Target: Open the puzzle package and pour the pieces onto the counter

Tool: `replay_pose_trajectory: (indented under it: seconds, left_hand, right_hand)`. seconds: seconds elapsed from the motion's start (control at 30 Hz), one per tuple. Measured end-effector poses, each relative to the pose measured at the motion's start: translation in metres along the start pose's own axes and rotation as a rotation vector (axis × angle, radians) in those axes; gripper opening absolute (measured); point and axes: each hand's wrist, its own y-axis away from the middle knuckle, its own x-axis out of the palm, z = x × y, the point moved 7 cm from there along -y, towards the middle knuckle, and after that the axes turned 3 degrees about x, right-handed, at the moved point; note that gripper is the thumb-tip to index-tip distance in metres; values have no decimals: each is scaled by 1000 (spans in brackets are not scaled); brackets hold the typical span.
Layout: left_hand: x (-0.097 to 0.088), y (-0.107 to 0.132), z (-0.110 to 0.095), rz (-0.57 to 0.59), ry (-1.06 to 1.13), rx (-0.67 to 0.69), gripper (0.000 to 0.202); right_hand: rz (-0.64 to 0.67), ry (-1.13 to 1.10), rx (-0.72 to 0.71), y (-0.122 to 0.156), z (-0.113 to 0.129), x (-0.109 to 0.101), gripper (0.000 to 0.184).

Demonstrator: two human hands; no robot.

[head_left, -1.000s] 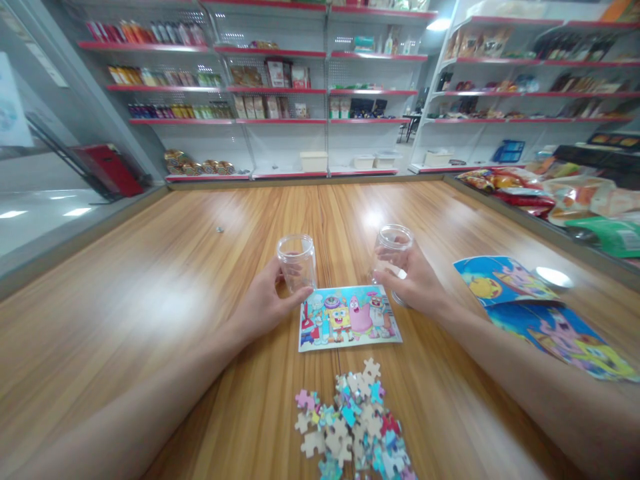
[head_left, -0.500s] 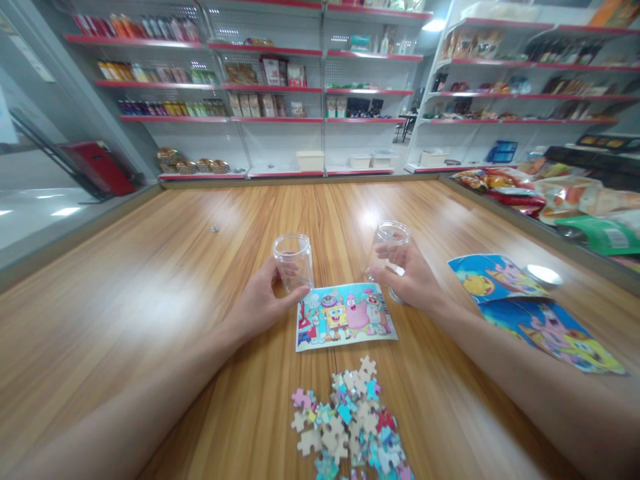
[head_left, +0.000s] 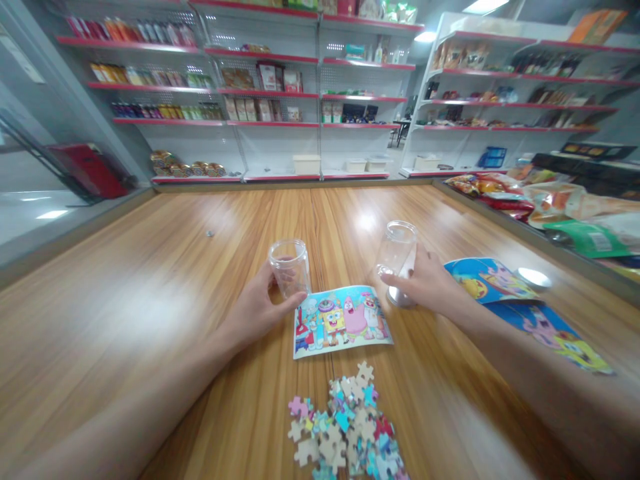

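My left hand point(head_left: 263, 300) curls around a clear, open-topped plastic jar point(head_left: 289, 267); its fingers show through the wall and the thumb lies along the near side. My right hand point(head_left: 425, 280) is on a second clear jar point(head_left: 399, 250), its thumb across the front and its fingers at the right side. Both jars look empty. A cartoon picture card point(head_left: 345, 320) lies between the hands, its left end close to my left thumb. Nearer to me is a loose heap of jigsaw pieces point(head_left: 345, 427), some picture side up, some plain side up.
Two blue cartoon sheets point(head_left: 555, 333) lie overlapping beside my right forearm. A round, pale, shiny disc point(head_left: 534, 277) is near them. Packaged snacks point(head_left: 580, 207) line the right edge. A small grey bit point(head_left: 210, 233) lies far left. Stocked shelves point(head_left: 270, 93) stand behind the table.
My right hand and its jar have shifted slightly right, away from the card, and the fingers now sit more at the jar's side. My left hand stays around its jar. The view has shifted a little.
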Motion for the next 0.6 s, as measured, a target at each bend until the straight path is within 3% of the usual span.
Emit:
replay_pose_trajectory:
  seconds: [0.07,0.13,0.23,0.37,0.47,0.53,0.6]
  left_hand:
    - [1,-1,1,12,6,-1,52]
    - [2,-2,1,21,3,-6,52]
    - [3,-3,0,20,-5,-8,50]
    - [4,-3,-3,27,-1,7,46]
    - [4,-3,-4,33,-3,14,44]
    - [4,-2,-3,33,-19,11,45]
    - [3,-2,-2,30,-35,8,46]
  right_hand:
    - [83,97,1,14,-5,-3,48]
    - [149,174,-108,26,-2,-2,38]
    - [94,168,-201,35,7,-5,31]
    - [18,-14,-217,38,31,-6,29]
    - [49,-128,-334,45,50,5,13]
    - [62,-141,-368,48,53,10,14]
    - [8,-125,-384,48,46,2,17]
